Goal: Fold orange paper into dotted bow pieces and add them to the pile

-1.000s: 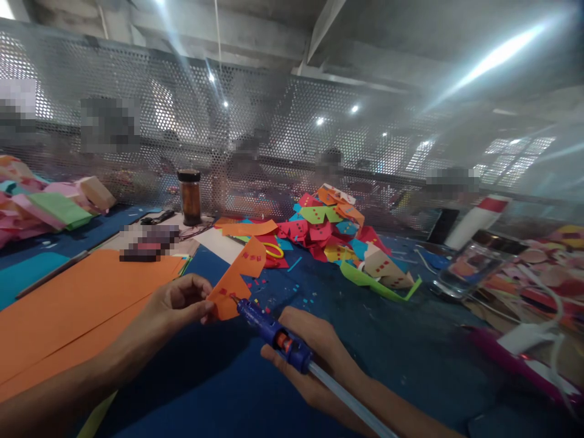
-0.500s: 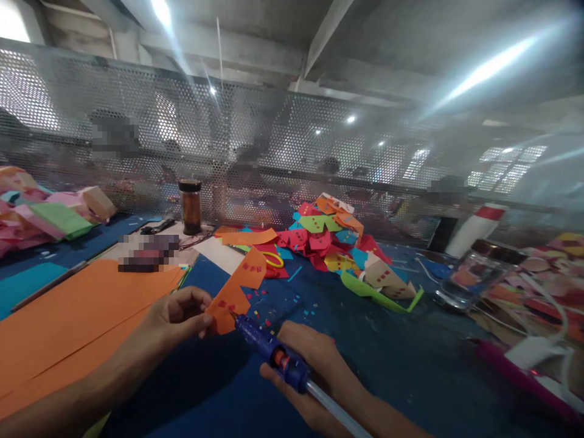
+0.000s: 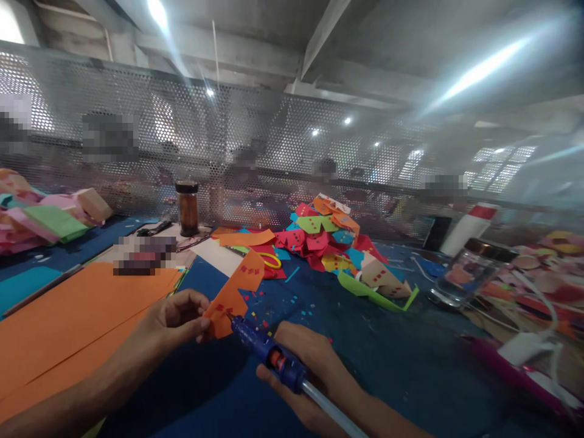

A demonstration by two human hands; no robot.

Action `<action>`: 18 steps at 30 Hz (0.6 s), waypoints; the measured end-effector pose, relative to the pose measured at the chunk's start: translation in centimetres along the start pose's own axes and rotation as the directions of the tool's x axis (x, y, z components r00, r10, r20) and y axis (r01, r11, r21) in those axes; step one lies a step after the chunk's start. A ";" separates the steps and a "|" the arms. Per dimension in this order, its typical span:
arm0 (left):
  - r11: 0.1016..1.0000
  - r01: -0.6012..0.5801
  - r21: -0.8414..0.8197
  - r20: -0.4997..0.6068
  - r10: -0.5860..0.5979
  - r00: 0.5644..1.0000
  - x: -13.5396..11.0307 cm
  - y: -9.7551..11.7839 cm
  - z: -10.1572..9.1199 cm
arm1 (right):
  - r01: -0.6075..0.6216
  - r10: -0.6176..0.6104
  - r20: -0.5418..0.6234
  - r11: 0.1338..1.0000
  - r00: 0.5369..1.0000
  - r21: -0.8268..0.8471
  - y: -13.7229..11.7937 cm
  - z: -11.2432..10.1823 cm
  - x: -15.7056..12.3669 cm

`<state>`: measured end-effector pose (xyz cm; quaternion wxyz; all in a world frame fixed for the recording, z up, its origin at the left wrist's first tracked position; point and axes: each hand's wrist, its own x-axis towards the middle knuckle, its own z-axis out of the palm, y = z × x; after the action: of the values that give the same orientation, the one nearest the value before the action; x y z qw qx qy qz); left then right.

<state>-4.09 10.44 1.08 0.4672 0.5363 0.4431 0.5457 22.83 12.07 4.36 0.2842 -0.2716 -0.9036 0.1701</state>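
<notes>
My left hand (image 3: 182, 316) pinches the lower left edge of an orange paper cutout (image 3: 241, 277), which is notched and carries small red squares. Wrapped round a blue glue gun (image 3: 262, 347) is my right hand (image 3: 314, 365). A clear glue stick (image 3: 333, 409) runs out of the gun's back end. The gun's tip meets, or nearly meets, the cutout's lower part beside a red square; contact is too fine to tell. Tiny coloured paper bits (image 3: 296, 304) lie on the blue table behind the gun.
Large orange sheets (image 3: 91, 316) lie at left beside a phone (image 3: 146, 254). Behind stand a brown-filled jar (image 3: 187, 210) and yellow-handled scissors (image 3: 272, 261). A heap of coloured cutouts (image 3: 314, 237), a glass jar (image 3: 469, 274) and a magenta power strip (image 3: 506, 371) with cables occupy the right.
The view has shifted slightly, so everything sits a little further left. Both hands keep their holds, and the glue gun's tip stays at nearly the same place on the orange cutout.
</notes>
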 end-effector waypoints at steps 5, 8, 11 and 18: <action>1.000 0.017 0.015 -0.005 -0.017 1.000 -0.1 0.1 0.0 | 0.016 -0.016 -0.009 1.000 1.000 -0.016 -0.2 -0.2 0.0; 0.999 0.030 0.013 -0.007 -0.030 1.000 -0.1 0.4 -0.1 | 0.019 -0.019 -0.001 1.000 1.000 -0.004 -0.4 -0.5 0.1; 1.000 0.031 0.000 -0.002 -0.031 1.000 -0.1 0.4 -0.1 | 0.007 -0.007 -0.006 1.000 1.000 0.026 -0.7 -0.8 0.3; 0.999 0.032 -0.013 0.006 -0.032 0.999 -0.2 0.4 0.0 | 0.025 -0.025 0.003 0.999 1.000 0.033 -0.6 -0.6 0.4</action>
<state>-4.08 10.16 1.38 0.4807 0.5277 0.4466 0.5394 22.71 11.91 5.26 0.2890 -0.2555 -0.9045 0.1817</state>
